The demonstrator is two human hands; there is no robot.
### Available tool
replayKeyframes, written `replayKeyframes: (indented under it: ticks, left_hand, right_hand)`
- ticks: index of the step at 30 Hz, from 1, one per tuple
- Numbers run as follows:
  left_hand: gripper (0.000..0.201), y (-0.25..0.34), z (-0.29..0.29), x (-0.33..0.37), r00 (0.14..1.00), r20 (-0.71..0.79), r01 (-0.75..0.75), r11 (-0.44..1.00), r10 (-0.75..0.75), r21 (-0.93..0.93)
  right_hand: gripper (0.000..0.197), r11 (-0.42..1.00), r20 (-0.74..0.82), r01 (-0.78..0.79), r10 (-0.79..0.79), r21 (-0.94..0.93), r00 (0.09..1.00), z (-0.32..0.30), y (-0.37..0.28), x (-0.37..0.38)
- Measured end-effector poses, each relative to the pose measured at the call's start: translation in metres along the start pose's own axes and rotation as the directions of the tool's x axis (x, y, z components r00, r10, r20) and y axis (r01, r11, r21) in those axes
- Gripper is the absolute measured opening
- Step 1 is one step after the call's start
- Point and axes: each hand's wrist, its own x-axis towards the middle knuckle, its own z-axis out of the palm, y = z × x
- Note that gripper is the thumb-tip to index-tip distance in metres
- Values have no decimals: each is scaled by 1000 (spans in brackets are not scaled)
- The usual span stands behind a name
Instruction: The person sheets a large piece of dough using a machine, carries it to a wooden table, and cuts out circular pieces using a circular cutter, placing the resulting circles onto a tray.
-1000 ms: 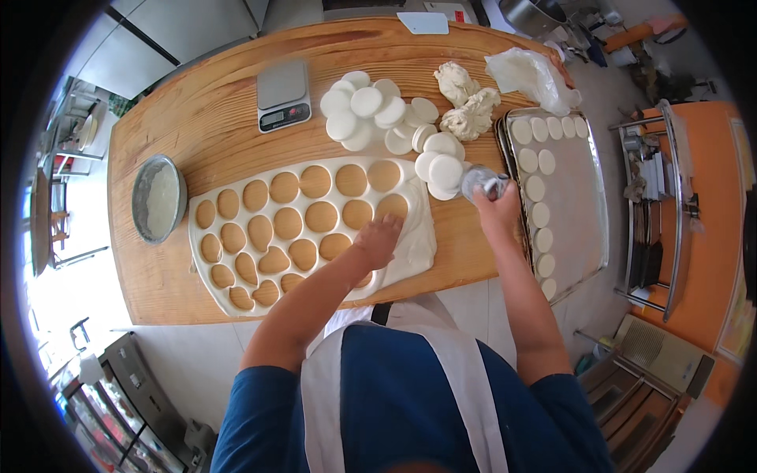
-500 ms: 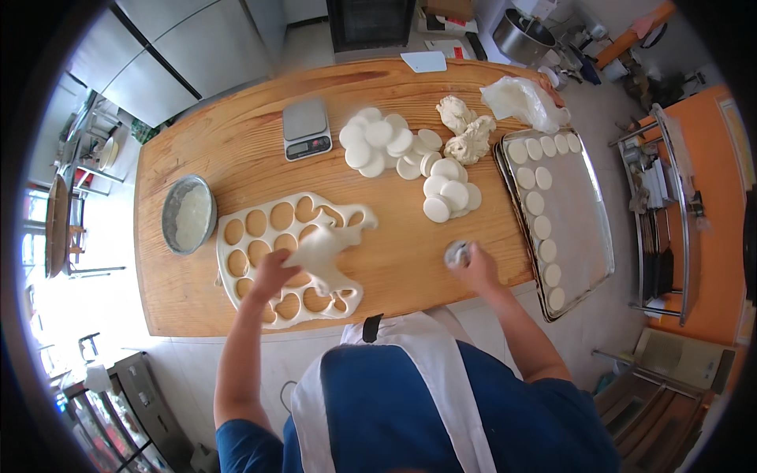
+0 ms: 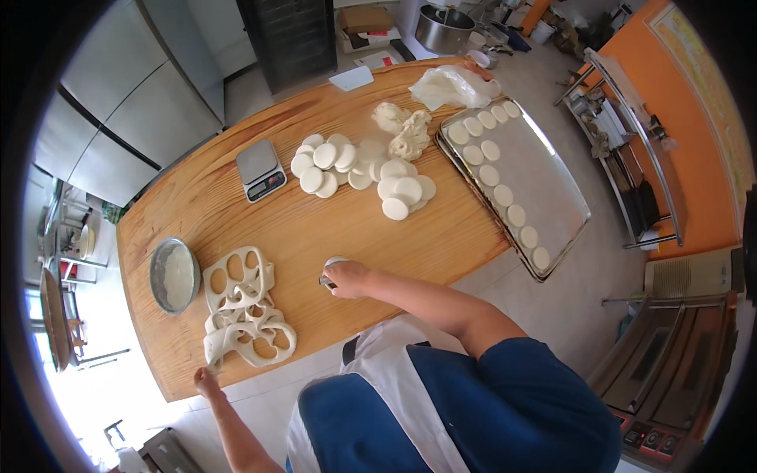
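Note:
My left hand (image 3: 207, 383) is closed at the near left edge of the table, pinching the near corner of a cut-out dough sheet (image 3: 241, 297). The sheet is full of round holes and lies bunched and partly folded on the wood. My right hand (image 3: 349, 281) grips a round metal cutter (image 3: 327, 282) at the middle of the near side, to the right of the sheet. Beyond it are overlapping piles of pale dough discs (image 3: 325, 157) (image 3: 403, 189). A rough lump of dough (image 3: 409, 135) sits behind the discs.
On the wooden table (image 3: 378, 252) are a metal bowl of flour (image 3: 175, 276) at the left and a kitchen scale (image 3: 260, 169) farther back. A baking tray (image 3: 544, 185) with dough discs along two sides overhangs the right end. A plastic bag (image 3: 455, 87) and a white scraper (image 3: 352, 78) lie at the back.
My left hand has drawn the dough sheet leftward and toward me, leaving it more folded. My right hand has brought the cutter left across the table. The whole view has turned.

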Motion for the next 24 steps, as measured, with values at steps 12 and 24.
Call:
replayKeyframes:
  ticks: [12, 24]
  left_hand:
    - [44, 150, 60, -176, 816, 171, -539, 621, 552, 568]
    - [24, 204, 123, -298, 798, 439, -542, 810, 413, 224]
  right_hand:
    - [33, 946, -170, -227, 191, -230, 967, -37, -11, 8]
    - [22, 839, -455, -296, 67, -456, 888, -92, 133, -33]
